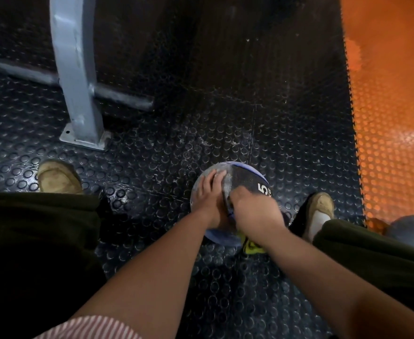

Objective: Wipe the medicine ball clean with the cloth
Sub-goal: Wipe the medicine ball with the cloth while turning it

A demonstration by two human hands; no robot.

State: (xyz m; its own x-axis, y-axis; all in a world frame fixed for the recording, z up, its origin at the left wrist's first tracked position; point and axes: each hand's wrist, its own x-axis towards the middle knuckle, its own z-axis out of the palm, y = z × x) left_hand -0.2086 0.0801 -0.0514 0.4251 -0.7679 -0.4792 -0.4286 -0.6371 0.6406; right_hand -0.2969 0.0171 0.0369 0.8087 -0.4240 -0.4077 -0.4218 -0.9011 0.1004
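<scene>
The medicine ball (245,178) sits on the black studded floor (166,148) in the lower centre of the frame, between the person's two shoes. Its left side is dusty grey, its rim is blue, and a dark panel on the right carries a white "5".

The left hand (207,194) lies on the ball's upper left, with the fingers straight, close together and pressed flat against the dusty surface. The right hand (253,211) covers the ball's lower right, just beside the left hand. It is blurred, so whether its fingers are spread or pinching cannot be told. A dark grey strip (226,195), possibly the cloth, runs between the two hands at the right hand's fingertips, against the ball.

A yellow scrap with dark marks (252,248) shows under the right wrist, at the ball's lower right edge.

A grey metal post (76,81) stands at the upper left on a bolted base plate. An orange studded mat (392,118) fills the right side of the frame.
</scene>
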